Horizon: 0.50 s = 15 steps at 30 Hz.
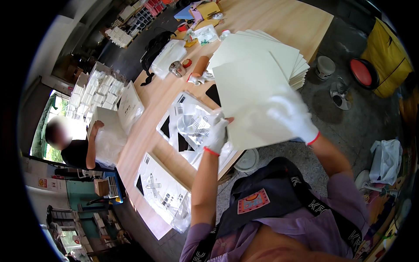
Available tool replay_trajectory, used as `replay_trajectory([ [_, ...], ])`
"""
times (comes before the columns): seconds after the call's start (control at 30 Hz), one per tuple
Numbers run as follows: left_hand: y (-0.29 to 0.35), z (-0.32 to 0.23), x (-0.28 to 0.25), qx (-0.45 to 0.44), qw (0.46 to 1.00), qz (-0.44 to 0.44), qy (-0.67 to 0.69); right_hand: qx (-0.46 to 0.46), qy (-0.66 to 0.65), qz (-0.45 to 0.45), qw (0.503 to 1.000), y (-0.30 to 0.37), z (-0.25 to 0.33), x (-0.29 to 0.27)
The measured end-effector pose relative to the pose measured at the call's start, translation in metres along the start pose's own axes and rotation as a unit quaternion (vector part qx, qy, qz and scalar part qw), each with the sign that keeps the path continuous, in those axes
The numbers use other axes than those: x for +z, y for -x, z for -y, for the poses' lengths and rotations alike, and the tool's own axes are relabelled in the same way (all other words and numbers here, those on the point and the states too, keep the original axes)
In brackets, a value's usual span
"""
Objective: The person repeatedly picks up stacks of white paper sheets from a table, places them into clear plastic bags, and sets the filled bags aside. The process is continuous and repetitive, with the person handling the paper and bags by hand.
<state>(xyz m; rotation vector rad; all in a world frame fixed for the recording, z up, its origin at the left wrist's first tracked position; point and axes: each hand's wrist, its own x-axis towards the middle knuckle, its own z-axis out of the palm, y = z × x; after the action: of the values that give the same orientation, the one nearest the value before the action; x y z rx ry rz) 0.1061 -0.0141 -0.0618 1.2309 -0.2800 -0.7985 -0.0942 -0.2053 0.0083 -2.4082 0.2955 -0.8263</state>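
Note:
White gloves with red cuffs cover both my hands. My left hand [217, 136] is closed on the lower left edge of a large pale cream board [248, 91], its thumb near the edge. Blurred by motion, my right hand [293, 114] lies over the board's right part with fingers stretched out. The board is tilted in front of a fanned stack of similar boards [286, 56] on the table. Beside my left hand is a clear plastic-wrapped package [181, 118] with black patches and a printed drawing.
Another wrapped white pack [159, 185] lies at the near left of the wooden table [150, 105]. A metal can [176, 69] and an orange roll [200, 66] stand farther back. Across the table a person [78, 150] handles a wrapped pack. A white bucket [325, 67] sits on the floor at right.

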Motion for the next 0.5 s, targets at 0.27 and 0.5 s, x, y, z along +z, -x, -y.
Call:
replay_trajectory([
  [0.27,0.058,-0.006,0.035,0.164,0.803,0.062,-0.570,0.161,-0.390,0.040,0.906,0.012,-0.016,0.063],
  [0.5,0.071,-0.007,0.046,0.238,0.817,0.098,-0.515,0.094,-0.114,0.053,0.988,0.022,-0.019,0.065],
])
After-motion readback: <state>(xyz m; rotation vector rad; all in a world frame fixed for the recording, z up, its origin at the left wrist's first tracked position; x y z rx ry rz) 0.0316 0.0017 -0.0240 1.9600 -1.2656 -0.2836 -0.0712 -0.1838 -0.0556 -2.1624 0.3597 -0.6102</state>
